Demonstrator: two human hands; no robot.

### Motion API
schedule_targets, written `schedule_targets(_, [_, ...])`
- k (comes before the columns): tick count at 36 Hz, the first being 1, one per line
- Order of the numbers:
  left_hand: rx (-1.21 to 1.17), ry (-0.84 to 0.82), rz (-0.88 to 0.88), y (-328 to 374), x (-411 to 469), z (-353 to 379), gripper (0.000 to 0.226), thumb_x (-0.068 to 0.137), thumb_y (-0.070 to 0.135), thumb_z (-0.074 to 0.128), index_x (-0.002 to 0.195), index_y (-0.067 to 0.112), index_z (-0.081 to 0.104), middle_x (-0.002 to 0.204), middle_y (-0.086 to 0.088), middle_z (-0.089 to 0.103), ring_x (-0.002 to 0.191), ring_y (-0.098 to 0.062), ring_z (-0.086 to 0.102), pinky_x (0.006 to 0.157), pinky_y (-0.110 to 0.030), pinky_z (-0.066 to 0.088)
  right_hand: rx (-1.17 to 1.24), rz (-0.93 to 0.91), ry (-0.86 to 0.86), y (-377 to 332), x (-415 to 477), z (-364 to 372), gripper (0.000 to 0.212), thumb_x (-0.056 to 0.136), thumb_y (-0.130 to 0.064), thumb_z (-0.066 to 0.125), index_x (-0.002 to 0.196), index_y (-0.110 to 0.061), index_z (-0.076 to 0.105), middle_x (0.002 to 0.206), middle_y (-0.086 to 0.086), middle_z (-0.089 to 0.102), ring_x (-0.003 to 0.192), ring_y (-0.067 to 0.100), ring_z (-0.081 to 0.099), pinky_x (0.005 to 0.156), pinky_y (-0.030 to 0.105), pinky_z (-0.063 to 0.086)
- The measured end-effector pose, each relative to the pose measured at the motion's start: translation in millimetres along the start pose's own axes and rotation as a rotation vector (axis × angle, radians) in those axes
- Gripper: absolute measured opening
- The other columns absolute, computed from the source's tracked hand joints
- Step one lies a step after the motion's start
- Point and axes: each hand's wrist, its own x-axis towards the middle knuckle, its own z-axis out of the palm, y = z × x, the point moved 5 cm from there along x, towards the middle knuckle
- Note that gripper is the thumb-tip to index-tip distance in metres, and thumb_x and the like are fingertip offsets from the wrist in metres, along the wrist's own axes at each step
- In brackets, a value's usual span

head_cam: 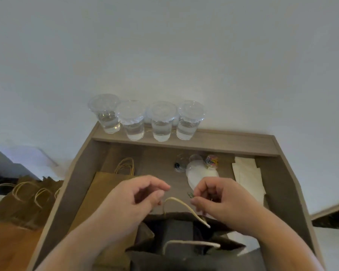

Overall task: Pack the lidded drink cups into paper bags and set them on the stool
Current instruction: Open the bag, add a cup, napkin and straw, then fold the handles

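The lidded cups (160, 122) stand upright along the surface's (278, 182) far edge, beyond both hands; the paper bag (145, 234) gapes at the near edge. Your right grip (219, 200) pinches a small clip (190, 195); your left grip (129, 198) curls loosely, empty.

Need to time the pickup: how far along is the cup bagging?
Partway, it seems. Handled bags sit off the desk's left; their contents are hidden. In hand: an open bag sits under both hands, the right hand pinching a small clip, the left hand beside its handle. Left: four lidded cups on the back shelf.
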Motion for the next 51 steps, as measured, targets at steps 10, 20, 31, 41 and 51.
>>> schedule_targets(10, [0.023,-0.126,0.141,28,24,16,0.005,0.088,0.041,0.083,0.092,0.041,0.080,0.080,0.011,0.077,0.067,-0.004,0.067,0.064,-0.015,0.054,-0.137,0.062,0.081,-23,-21,5,0.008,0.094,-0.037,0.078,0.089,-0.036,0.072,0.087,-0.024,0.071,0.072,-0.007,0.063,0.064,0.006,0.047])
schedule_targets(20, [0.038,-0.160,0.223,24,25,21,0.007,0.097,0.035,0.073,0.091,0.037,0.071,0.076,0.010,0.071,0.068,-0.007,0.064,0.065,-0.021,0.051,-0.102,-0.040,0.245,-28,-34,10,0.006,0.094,-0.042,0.074,0.093,-0.039,0.070,0.092,-0.021,0.070,0.075,-0.003,0.063,0.067,0.016,0.051])
schedule_targets(31, [-0.183,-0.131,0.228,21,21,19,0.009,0.096,0.037,0.073,0.103,0.033,0.077,0.085,0.001,0.074,0.077,-0.014,0.069,0.074,-0.030,0.058,0.168,-0.145,0.265,-28,-38,7,0.005,0.094,-0.042,0.075,0.098,-0.038,0.076,0.092,-0.004,0.076,0.085,0.019,0.070,0.084,0.047,0.062])
schedule_targets(41, [0.023,-0.355,0.130,10,-25,-6,0.062,0.089,0.093,0.032,0.144,0.068,0.043,0.138,0.037,0.059,0.128,0.013,0.055,0.108,-0.029,0.044,-0.028,-0.046,0.357,-21,-45,-5,0.004,0.096,-0.041,0.073,0.094,-0.043,0.071,0.094,-0.020,0.074,0.090,0.005,0.070,0.083,0.030,0.061])
schedule_targets(51, [0.561,-0.111,0.277,25,-27,20,0.075,0.069,0.097,0.051,0.131,0.055,0.051,0.124,0.042,0.049,0.125,0.014,0.035,0.106,-0.019,0.031,-0.264,0.054,0.238,-24,-33,8,0.012,0.093,-0.045,0.076,0.083,-0.044,0.069,0.091,-0.036,0.068,0.090,-0.010,0.064,0.065,0.013,0.048])
